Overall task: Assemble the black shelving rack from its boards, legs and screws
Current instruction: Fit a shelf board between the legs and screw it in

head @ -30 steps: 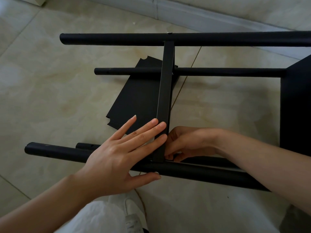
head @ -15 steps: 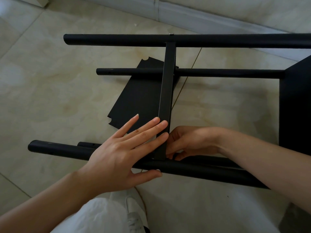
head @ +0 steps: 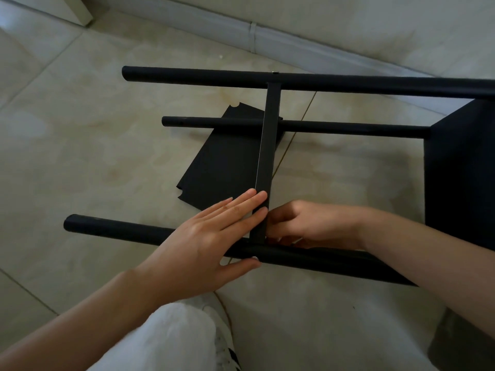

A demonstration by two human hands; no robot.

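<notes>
Black loose board (head: 225, 162) beneath rack legs (head: 294, 126)

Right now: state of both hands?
Left hand: open, straight fingers pressing the middle board.
Right hand: fingers curled at the board's near corner; what they hold cannot be told.

A beige tiled floor (head: 80, 156) is seen; a loose black board (head: 225, 162) lies flat at centre frame.

There are three black legs (head: 321, 83) visible, three black boards (head: 265, 156), two hands (head: 203, 239), and one white shoe (head: 222, 341).
</notes>
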